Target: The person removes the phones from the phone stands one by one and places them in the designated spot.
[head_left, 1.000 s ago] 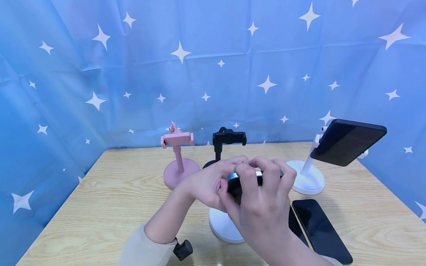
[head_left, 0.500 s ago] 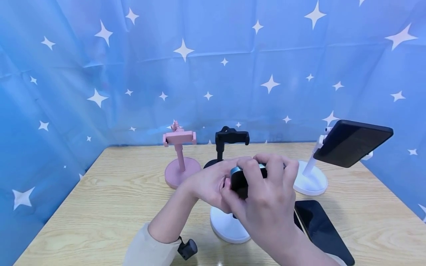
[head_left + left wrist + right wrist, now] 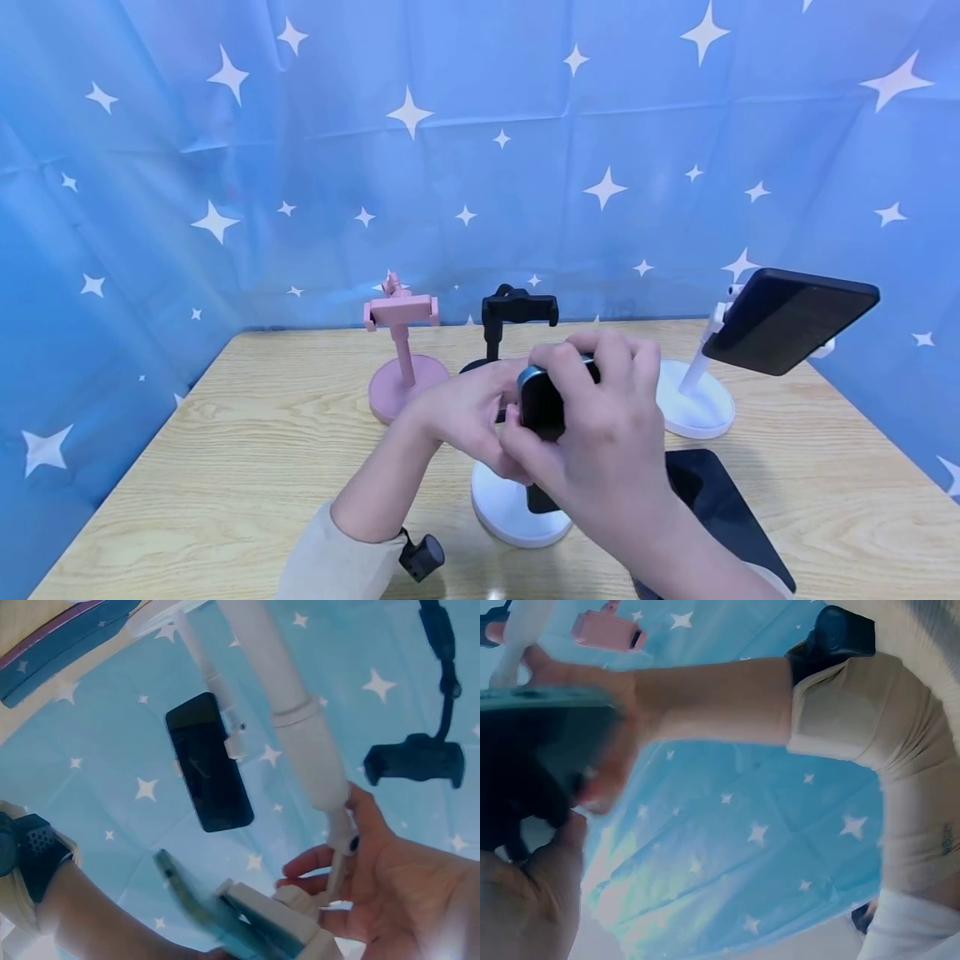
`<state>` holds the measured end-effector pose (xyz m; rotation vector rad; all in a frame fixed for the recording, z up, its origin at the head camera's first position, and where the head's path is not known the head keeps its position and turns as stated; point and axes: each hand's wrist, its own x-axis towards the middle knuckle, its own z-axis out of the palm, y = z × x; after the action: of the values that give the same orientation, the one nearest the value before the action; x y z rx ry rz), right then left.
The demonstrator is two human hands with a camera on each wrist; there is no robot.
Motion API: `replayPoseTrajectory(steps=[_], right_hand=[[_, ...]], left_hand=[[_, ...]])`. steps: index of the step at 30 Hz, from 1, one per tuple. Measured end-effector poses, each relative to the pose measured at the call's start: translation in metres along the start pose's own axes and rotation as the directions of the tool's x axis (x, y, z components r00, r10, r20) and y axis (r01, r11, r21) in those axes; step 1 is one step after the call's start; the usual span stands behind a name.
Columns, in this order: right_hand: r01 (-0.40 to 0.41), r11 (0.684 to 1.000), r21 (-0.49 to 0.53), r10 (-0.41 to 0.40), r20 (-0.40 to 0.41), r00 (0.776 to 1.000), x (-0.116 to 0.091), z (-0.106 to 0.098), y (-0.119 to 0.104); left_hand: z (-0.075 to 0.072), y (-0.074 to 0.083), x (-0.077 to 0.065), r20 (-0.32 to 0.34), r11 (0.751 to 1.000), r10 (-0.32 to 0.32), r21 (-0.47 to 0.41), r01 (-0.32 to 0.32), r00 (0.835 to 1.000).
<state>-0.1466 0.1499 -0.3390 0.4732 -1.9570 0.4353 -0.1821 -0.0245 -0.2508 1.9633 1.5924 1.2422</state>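
Two hands point(image 3: 463, 414) point(image 3: 611, 433) at nearer white stand point(image 3: 504, 508) partly mask black stand point(image 3: 519, 309) behind.

**One starry curtain point(image 3: 465, 167), three views**

The head camera looks forward and down across the counter point(image 3: 285, 467). Both wrist views sit close, upside down: left shares the black holder point(image 3: 521, 311) with the head; right, near the held phone point(image 3: 540, 402), faces the left forearm point(image 3: 712, 701) and shares the pink holder point(image 3: 401, 311).

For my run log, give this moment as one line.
right hand: grips phone | left hand: holds white stand | phone seating: unclear | behind: pink stand, black stand
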Motion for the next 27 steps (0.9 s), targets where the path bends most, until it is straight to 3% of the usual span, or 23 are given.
replayPoseTrajectory(steps=[2, 5, 6, 9, 10, 12, 17, 20, 23, 27], right_hand=[[-0.018, 0.999, 0.045, 0.016, 0.045, 0.999, 0.023, -0.026, -0.027], [-0.028, 0.996, 0.089, 0.022, 0.065, 0.998, 0.024, -0.030, -0.028], [-0.029, 0.995, 0.094, 0.022, 0.066, 0.998, 0.021, -0.027, -0.023], [-0.016, 0.995, 0.095, 0.012, 0.043, 0.999, -0.017, 0.009, 0.025], [-0.011, 0.995, 0.101, 0.007, 0.039, 0.999, -0.019, 0.011, 0.028], [-0.001, 0.993, 0.117, -0.003, 0.040, 0.999, -0.009, 0.001, 0.018], [0.016, 0.984, 0.176, -0.030, 0.081, 0.996, 0.050, -0.057, -0.049], [0.016, 0.976, 0.219, -0.037, 0.090, 0.995, 0.073, -0.080, -0.074], [0.031, 0.967, 0.253, -0.053, 0.078, 0.996, 0.075, -0.083, -0.077], [0.076, 0.957, 0.280, -0.097, 0.060, 0.993, 0.052, -0.065, -0.047]], left_hand=[[-0.001, -0.001, 0.001, 0.011, 0.999, 0.048, -0.005, -0.048, 0.999], [-0.001, -0.001, 0.002, 0.021, 0.995, 0.095, -0.037, -0.094, 0.995], [-0.001, -0.001, 0.002, 0.020, 0.995, 0.096, -0.040, -0.095, 0.995], [-0.001, -0.001, 0.003, 0.015, 0.995, 0.092, -0.040, -0.092, 0.996], [-0.001, 0.000, 0.003, 0.013, 0.995, 0.090, -0.042, -0.089, 0.996], [0.000, 0.000, 0.004, 0.008, 0.995, 0.084, -0.059, -0.083, 0.996], [0.003, 0.001, 0.005, -0.018, 0.995, 0.072, -0.068, -0.073, 0.997], [0.003, 0.000, 0.005, -0.038, 0.997, 0.059, -0.044, -0.060, 0.998], [0.003, 0.000, 0.005, -0.044, 0.999, 0.041, -0.027, -0.042, 0.998], [0.003, -0.001, 0.004, -0.046, 0.999, 0.032, -0.003, -0.032, 0.998]])
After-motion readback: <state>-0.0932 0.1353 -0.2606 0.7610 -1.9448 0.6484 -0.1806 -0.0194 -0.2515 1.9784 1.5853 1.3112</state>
